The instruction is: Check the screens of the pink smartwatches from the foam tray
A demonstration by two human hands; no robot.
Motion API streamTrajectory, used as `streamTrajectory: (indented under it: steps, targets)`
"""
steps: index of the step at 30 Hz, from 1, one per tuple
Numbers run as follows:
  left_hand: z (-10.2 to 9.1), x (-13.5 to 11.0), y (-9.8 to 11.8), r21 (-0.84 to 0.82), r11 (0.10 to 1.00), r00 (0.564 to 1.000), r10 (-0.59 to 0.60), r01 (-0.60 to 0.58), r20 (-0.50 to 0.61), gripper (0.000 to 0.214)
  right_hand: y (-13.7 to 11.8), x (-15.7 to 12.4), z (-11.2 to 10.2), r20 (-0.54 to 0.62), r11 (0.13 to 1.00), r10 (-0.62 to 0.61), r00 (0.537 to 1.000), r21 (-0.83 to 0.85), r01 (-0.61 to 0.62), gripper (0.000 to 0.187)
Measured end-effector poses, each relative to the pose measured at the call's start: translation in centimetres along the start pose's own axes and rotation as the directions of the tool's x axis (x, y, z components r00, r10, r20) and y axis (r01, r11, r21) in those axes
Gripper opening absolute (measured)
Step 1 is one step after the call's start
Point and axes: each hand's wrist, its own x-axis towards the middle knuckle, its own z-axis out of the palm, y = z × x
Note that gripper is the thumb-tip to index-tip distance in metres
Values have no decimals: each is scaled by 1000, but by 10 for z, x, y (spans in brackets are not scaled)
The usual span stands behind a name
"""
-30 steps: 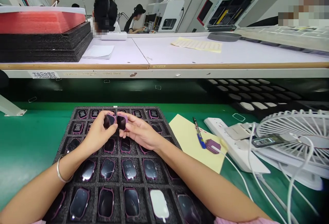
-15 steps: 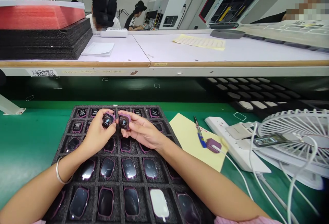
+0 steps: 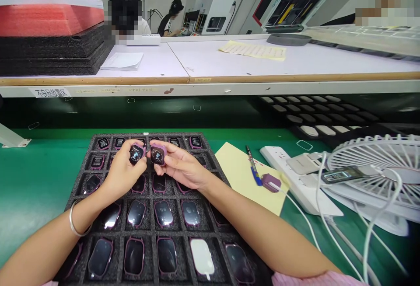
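In the head view, my left hand (image 3: 122,170) is closed on a purple smartwatch case (image 3: 136,154), whose lit screen shows a dial. Close beside it, my right hand (image 3: 183,165) grips a second purple smartwatch case (image 3: 158,155) between thumb and fingers, its screen lit too. Both hands are over the far half of a black foam tray (image 3: 150,216). Its compartments hold several purple watch cases, most with dark screens; those in the far row show lit text. One compartment near the front holds a white-faced piece (image 3: 202,257). My hands hide some middle compartments.
Right of the tray lie yellow paper (image 3: 236,168), a pen (image 3: 253,167), a purple block with a cable (image 3: 271,183), a white power strip (image 3: 295,181) and a white fan (image 3: 377,168). A shelf edge (image 3: 229,89) runs across behind; foam sheets (image 3: 49,50) are stacked on it.
The whole view has shifted slightly. Both hands keep the same hold on the two watch cases, which stay side by side.
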Motion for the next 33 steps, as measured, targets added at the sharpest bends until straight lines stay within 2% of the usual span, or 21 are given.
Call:
streamTrajectory:
  steps: [9,22,33]
  targets:
    - [0,-1,0,-2,999,999,32,-32,1,33,-2,-2,3,34,1000,-9,999,23,9,47]
    - [-1,-2,2,21,1000,1000,18,-18,-16,34,-3,-3,4,52,999,-19,998,39,17,44]
    - [0,-3,2,-6,999,999,42,-42,-2,33,-1,-3,2,23,1000,-4,1000,9,4,51]
